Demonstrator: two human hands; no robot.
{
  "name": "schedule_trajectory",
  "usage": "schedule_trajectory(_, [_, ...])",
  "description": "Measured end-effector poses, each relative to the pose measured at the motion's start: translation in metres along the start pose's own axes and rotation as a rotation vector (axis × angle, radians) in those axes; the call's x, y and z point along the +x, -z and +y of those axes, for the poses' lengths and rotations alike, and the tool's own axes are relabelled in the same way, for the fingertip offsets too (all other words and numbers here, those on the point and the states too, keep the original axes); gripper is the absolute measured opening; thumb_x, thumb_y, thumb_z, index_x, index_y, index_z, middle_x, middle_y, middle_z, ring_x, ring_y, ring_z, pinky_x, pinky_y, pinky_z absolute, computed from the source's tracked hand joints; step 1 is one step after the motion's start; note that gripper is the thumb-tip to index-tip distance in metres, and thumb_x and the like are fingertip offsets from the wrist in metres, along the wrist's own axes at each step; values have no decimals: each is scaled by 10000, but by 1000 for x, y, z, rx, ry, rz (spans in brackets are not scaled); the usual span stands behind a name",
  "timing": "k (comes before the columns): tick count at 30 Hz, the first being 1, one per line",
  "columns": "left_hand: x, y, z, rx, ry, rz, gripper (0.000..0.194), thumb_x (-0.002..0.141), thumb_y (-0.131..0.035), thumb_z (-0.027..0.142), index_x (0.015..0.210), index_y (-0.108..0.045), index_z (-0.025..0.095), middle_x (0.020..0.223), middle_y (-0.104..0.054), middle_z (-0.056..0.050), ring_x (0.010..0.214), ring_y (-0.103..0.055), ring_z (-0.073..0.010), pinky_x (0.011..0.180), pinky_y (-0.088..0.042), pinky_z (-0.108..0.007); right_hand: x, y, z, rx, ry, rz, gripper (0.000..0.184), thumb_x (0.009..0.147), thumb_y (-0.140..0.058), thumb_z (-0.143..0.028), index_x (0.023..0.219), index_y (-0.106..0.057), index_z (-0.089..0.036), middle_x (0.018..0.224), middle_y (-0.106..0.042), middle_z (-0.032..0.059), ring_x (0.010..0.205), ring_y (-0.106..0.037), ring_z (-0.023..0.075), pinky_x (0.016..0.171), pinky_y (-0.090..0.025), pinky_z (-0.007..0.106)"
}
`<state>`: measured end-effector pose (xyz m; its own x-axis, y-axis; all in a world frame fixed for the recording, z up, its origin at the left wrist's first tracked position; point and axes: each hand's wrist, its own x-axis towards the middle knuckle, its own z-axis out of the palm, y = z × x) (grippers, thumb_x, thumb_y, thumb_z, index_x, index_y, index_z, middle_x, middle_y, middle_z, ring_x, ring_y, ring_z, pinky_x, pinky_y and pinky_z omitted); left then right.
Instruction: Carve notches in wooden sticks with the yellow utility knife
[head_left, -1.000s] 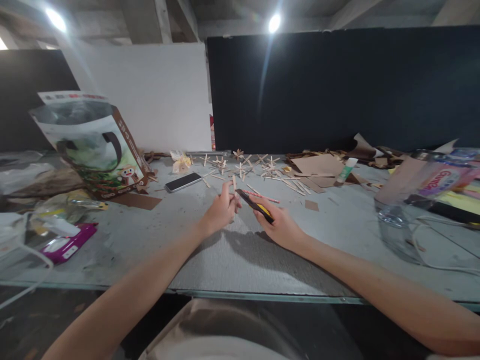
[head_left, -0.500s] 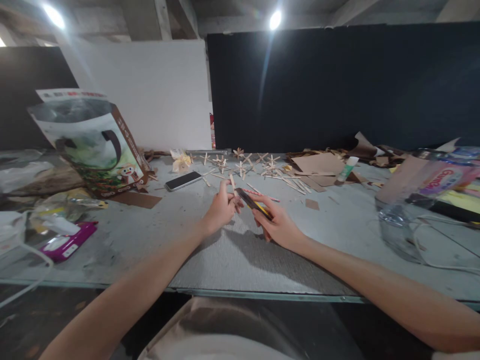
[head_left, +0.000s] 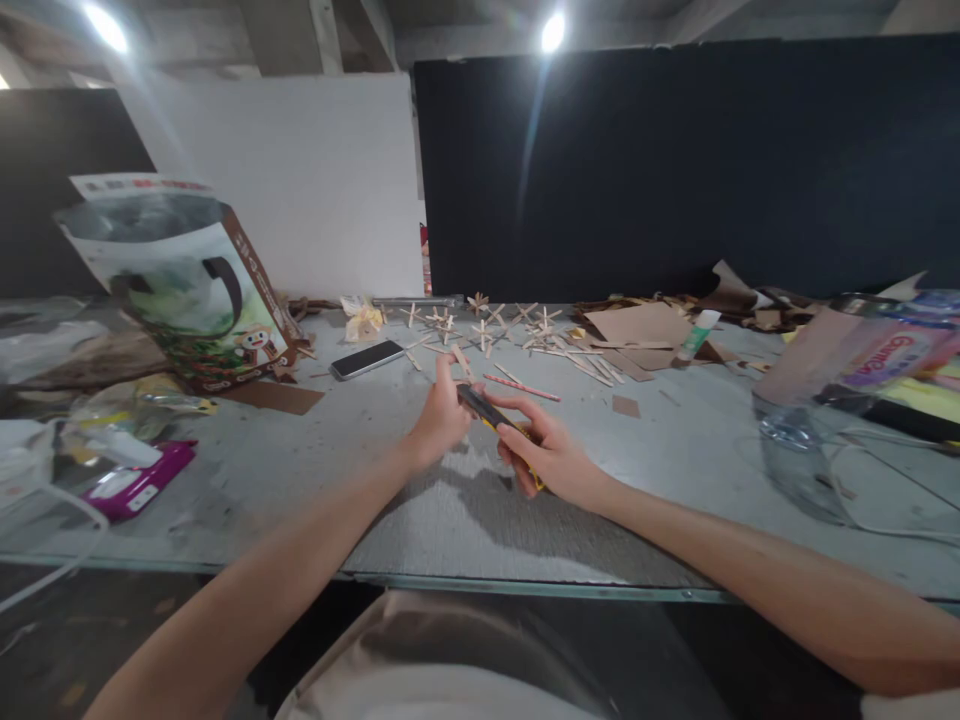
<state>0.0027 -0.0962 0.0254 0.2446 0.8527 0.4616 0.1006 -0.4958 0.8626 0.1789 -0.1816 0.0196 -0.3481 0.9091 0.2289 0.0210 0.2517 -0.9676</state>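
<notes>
Above the middle of the grey table, my left hand (head_left: pixel 442 412) pinches a flat wooden stick (head_left: pixel 460 362), whose upper end sticks out past the fingers. My right hand (head_left: pixel 549 448) is wrapped round a black and yellow utility knife (head_left: pixel 484 405). The knife's front end meets the stick close to my left fingertips; its blade is too small to make out. Just beyond the hands lies a red and white striped pencil-like rod (head_left: pixel 525 387). Farther back, several crossed wooden stick pieces (head_left: pixel 491 325) stand, and loose sticks (head_left: pixel 592 370) lie beside them.
A black phone (head_left: pixel 367 360) and a large printed bag (head_left: pixel 187 290) are at the left, with a purple pack (head_left: pixel 140 482) nearer. At right are cardboard pieces (head_left: pixel 637 325), a glue stick (head_left: pixel 699 335), and a clear plastic bottle (head_left: pixel 795 450). The table's front edge (head_left: pixel 540 590) is close.
The knife's front end has moved left and slightly down, and my right hand has turned with it. The stick in my left hand is tilted more and sits slightly lower.
</notes>
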Motion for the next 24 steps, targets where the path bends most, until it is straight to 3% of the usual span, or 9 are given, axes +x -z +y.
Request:
schedule_trajectory(8, [1, 1, 5, -49, 10, -22, 463, 998, -637, 370, 1343, -369, 218, 717, -700, 47, 547, -616, -124, 611, -475, -283, 2, 6, 2, -155, 124, 217, 549, 1021, -552, -514, 1495, -503, -242, 721, -565, -82, 397, -512, 81, 399, -433, 221])
schedule_trajectory(13, [2, 2, 8, -30, 20, -3, 446, 1021, -610, 383, 1361, -374, 216, 734, -706, 42, 549, -625, -120, 606, -476, -274, 2, 9, 5, -417, 237, 321, 488, 1034, -530, -420, 1484, -566, -236, 860, -668, 20, 558, -561, 125, 523, -491, 262])
schedule_trajectory(19, [2, 2, 10, -9, 12, -3, 400, 1022, -598, 361, 1332, -396, 209, 720, -699, 45, 541, -608, -114, 599, -471, -272, 2, 10, 5, -509, 255, 312, 526, 1048, -486, -407, 1539, -556, -231, 1021, -737, 86, 755, -684, 200, 676, -583, 339])
schedule_trajectory(24, [0, 2, 11, -10, 1, -29, 287, 1008, -602, 364, 1182, -423, 223, 709, -678, 55, 541, -594, -106, 597, -461, -272, 3, 11, 8, -547, 316, 301, 516, 1056, -471, -400, 1537, -564, -239, 1237, -729, 118, 927, -723, 234, 858, -603, 408])
